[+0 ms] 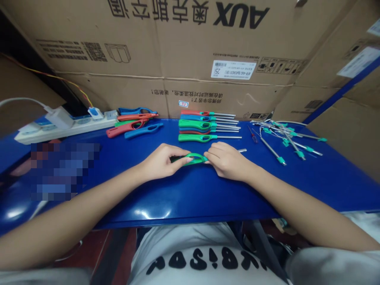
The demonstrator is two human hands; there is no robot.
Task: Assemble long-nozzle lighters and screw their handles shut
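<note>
Above the blue tabletop [184,198], the left hand [162,161] pinched a green handle [197,161] while the right hand [227,160] curled around a metal tube [242,150].

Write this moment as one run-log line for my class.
left grip: holding green handle; right grip: closed at handle's right end; rod tip: past right grip; ahead: row of rodded handles; right: loose rods

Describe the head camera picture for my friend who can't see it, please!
A person's left hand and right hand grip a green handle over a blue table, a metal tip showing past the right hand. Behind lie colourful handles, more handles with metal rods, and, further right, loose rods with green ends.
</note>
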